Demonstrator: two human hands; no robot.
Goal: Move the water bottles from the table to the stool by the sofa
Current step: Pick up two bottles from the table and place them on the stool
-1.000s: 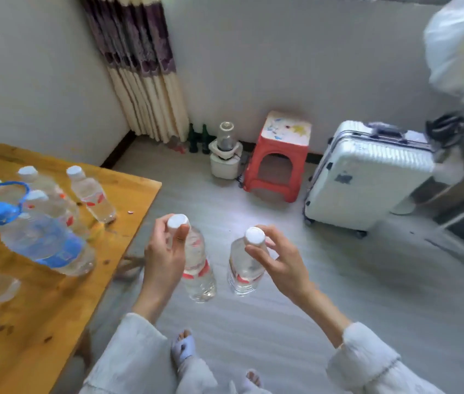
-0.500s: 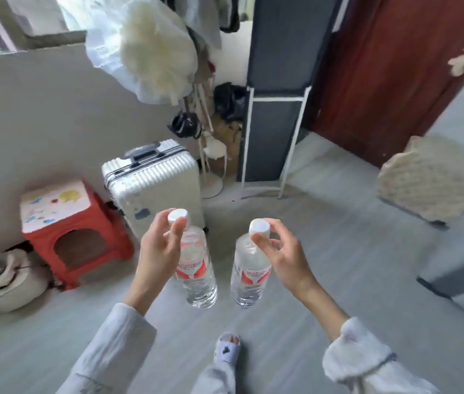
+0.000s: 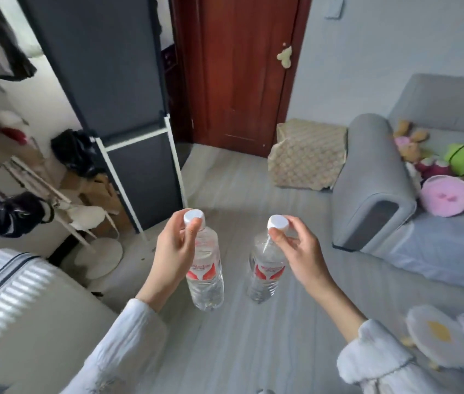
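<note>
Two clear water bottles with white caps and red-and-white labels hang above the grey floor in front of me. My left hand (image 3: 174, 251) pinches the left bottle (image 3: 205, 268) at its neck, just under the cap. My right hand (image 3: 296, 248) pinches the right bottle (image 3: 265, 271) the same way. Both bottles hang nearly upright, a hand's width apart. A low stool (image 3: 309, 155) under a beige patterned cover stands beside the arm of the grey sofa (image 3: 373, 180), ahead and to the right. The table is out of view.
A white ribbed suitcase (image 3: 6, 297) stands close at the lower left. A dark panel on a white frame (image 3: 140, 155) and a cluttered rack (image 3: 40, 200) line the left side. A red-brown door (image 3: 239, 69) is straight ahead. Plush toys (image 3: 447, 172) lie on the sofa.
The view has swung right, from the table past the red stool and suitcase to the door and sofa. Both hands keep the same hold on the bottles.
</note>
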